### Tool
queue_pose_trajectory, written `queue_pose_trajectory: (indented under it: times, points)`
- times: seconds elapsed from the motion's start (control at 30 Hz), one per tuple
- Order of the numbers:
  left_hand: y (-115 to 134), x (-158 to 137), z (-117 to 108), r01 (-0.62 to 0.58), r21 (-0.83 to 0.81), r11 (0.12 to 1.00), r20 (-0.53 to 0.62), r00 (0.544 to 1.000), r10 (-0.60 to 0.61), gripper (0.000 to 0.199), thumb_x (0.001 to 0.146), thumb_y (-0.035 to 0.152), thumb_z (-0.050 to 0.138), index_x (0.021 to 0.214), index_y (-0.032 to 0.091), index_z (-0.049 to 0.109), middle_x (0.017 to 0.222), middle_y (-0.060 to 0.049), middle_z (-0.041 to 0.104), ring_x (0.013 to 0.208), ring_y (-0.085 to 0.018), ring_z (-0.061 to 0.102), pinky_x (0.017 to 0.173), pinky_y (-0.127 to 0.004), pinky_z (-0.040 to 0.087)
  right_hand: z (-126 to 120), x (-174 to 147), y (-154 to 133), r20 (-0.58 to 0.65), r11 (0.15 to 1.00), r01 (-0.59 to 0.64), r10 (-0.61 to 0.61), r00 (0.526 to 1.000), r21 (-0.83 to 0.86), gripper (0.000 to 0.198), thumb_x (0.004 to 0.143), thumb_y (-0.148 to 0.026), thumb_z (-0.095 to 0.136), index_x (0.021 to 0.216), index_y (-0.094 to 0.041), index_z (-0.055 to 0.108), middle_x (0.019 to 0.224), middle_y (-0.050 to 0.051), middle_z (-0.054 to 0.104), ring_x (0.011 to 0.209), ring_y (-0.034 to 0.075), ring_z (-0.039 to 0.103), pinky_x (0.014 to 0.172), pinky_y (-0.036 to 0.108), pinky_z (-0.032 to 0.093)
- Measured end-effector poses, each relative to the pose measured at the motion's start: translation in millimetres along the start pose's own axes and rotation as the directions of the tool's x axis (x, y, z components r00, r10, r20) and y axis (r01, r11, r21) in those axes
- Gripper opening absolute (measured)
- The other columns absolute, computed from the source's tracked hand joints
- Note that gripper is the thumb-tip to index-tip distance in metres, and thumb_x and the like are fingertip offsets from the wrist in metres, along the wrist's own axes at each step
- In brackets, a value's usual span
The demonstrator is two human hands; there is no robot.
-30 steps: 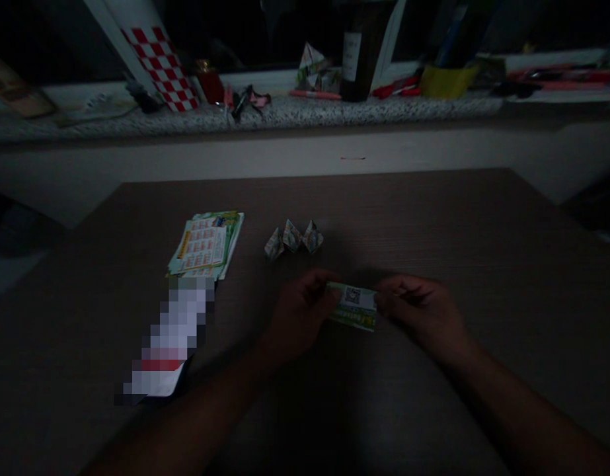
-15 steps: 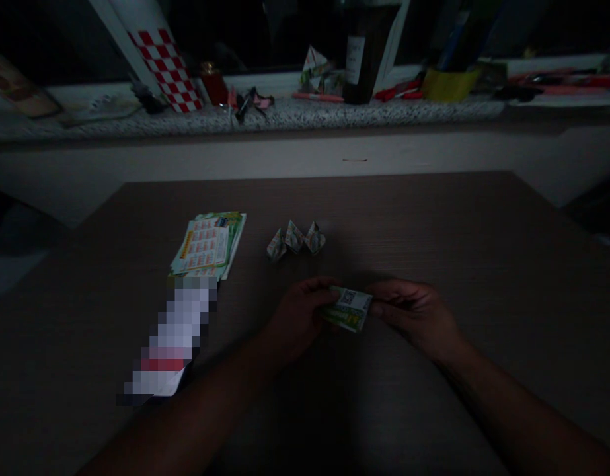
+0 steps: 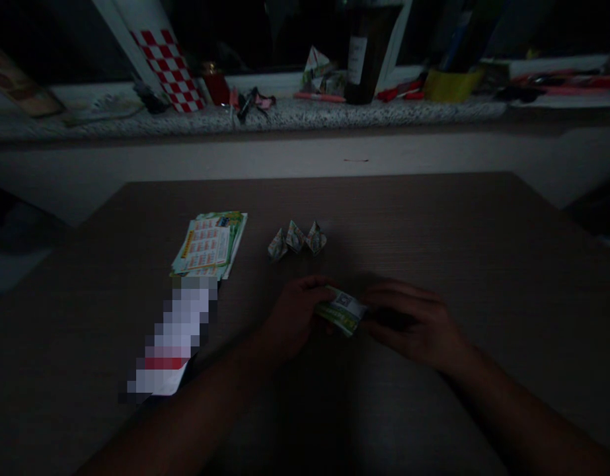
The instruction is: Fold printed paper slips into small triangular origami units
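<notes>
A small green-and-white folded printed paper, with a QR code facing up, is held over the table between my two hands. My left hand is closed on its left end, thumb on top. At its right edge, the thumb and fingers of my right hand pinch the corner, and the paper bows slightly. Beyond my hands stand three small pointed folded paper pieces in a row. A stack of green-and-white printed sheets lies to their left.
Nearer than the stack lies a blurred-out phone-like device on the brown table. Behind the table, a granite windowsill carries a red-and-white checkered cylinder, a dark labelled container, a yellow holder and other clutter.
The folded paper has tilted and bent a little, its right end moving down and left. My right hand has shifted slightly left with it. The pieces on the table stay put.
</notes>
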State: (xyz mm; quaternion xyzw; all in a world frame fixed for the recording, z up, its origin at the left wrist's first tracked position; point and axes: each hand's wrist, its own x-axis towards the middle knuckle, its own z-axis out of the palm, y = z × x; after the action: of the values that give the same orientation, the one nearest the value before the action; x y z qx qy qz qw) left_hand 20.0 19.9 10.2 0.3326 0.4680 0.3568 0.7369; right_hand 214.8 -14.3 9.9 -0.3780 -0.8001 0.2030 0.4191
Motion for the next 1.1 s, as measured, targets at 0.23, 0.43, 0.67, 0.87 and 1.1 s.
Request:
queue_pose_trajectory:
  times: [0.23,0.43,0.67,0.87,1.1]
  points:
    - [4,-3,1,0.011,0.021,1.0,0.031,0.999,-0.012,0.013,0.07,0.018,0.062,0.082,0.012,0.063,0.063,-0.001,0.06,0.047,-0.012,0.057,0.036,-0.021,0.046,1,2,-4,0.048,0.989,0.149,-0.147,0.988,-0.027,0.021,0.079,-0.014,0.065,0.1,-0.019,0.067,0.095,0.009,0.07,0.084,0.019,0.067,0.072,0.033,0.057]
    - [7,-7,0,-0.159,0.219,0.963,0.057,0.987,0.15,0.034,0.084,0.041,0.053,0.103,0.015,0.062,0.085,-0.007,0.067,0.069,-0.02,0.066,0.057,-0.033,0.055,4,2,-5,-0.08,0.994,0.026,-0.035,0.996,-0.11,0.011,0.078,-0.012,0.061,0.083,-0.02,0.066,0.075,0.004,0.071,0.067,0.017,0.067,0.06,0.028,0.054]
    - [8,-26,-6,-0.717,0.689,-0.109,0.59,0.466,0.659,0.052,0.079,0.02,0.06,0.129,0.016,0.046,0.139,-0.016,0.043,0.132,-0.029,0.037,0.107,-0.05,0.033,6,-3,-3,-0.18,0.969,-0.165,0.131,0.975,-0.183,0.008,0.074,-0.013,0.063,0.076,-0.021,0.062,0.067,0.0,0.069,0.059,0.014,0.066,0.055,0.024,0.052]
    - [4,-27,-7,-0.627,0.683,-0.375,0.689,0.382,0.616,0.015,0.081,0.014,0.058,0.093,0.019,0.065,0.129,-0.011,0.054,0.121,-0.027,0.046,0.099,-0.046,0.04,12,-7,-3,-0.25,0.942,-0.303,0.261,0.932,-0.147,0.015,0.075,-0.017,0.064,0.088,-0.021,0.058,0.072,-0.001,0.069,0.061,0.014,0.066,0.057,0.023,0.053]
    - [2,-24,-13,-0.693,0.618,-0.372,0.776,0.461,0.431,0.014,0.087,0.012,0.05,0.087,0.016,0.063,0.108,-0.007,0.067,0.102,-0.02,0.058,0.092,-0.037,0.044,4,-4,3,-0.036,0.964,-0.198,0.194,0.98,-0.175,0.032,0.079,-0.014,0.057,0.109,-0.021,0.064,0.091,0.006,0.073,0.081,0.02,0.068,0.074,0.033,0.054]
